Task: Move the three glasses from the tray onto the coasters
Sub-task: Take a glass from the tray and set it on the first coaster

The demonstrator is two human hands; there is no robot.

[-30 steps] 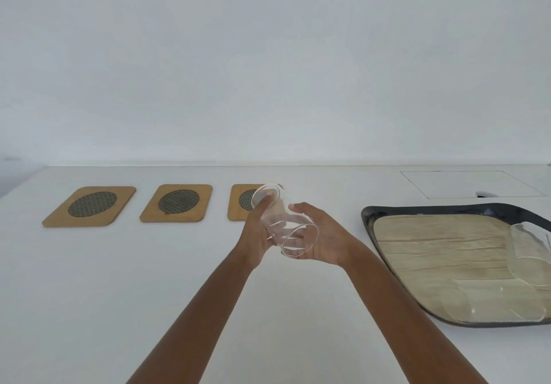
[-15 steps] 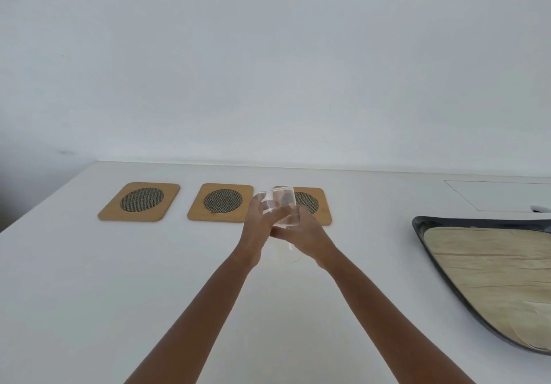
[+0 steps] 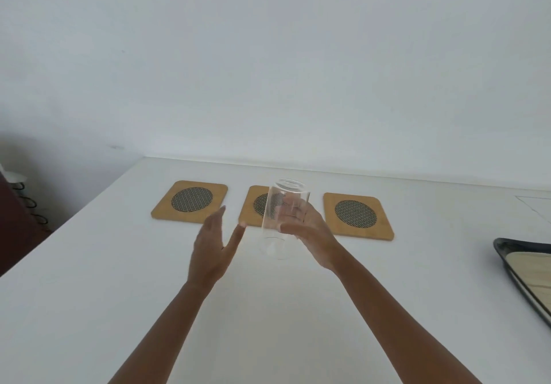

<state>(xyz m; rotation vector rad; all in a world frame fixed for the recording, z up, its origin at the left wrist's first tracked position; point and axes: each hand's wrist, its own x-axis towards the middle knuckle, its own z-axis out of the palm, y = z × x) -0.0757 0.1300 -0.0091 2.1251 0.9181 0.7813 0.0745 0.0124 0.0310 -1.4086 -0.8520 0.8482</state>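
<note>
My right hand (image 3: 310, 234) grips a clear glass (image 3: 283, 213), held upright above the table in front of the middle coaster (image 3: 253, 208). The glass partly hides that coaster. My left hand (image 3: 213, 246) is open just left of the glass, fingers spread, not touching it. A left coaster (image 3: 190, 202) and a right coaster (image 3: 356, 216), both wooden squares with dark mesh rounds, lie bare. Only the left corner of the dark-rimmed tray (image 3: 507, 249) shows at the right edge; the other glasses are out of view.
The white table (image 3: 119, 294) meets a pale wall behind the coasters. Its left edge drops off to a dark area with a wire rack (image 3: 26, 205). A faint rectangular outline (image 3: 533, 205) marks the tabletop at the far right.
My left hand has let go of the glass and opened. The glass has moved left, from before the right coaster to before the middle one. The view has swung left, hiding most of the tray.
</note>
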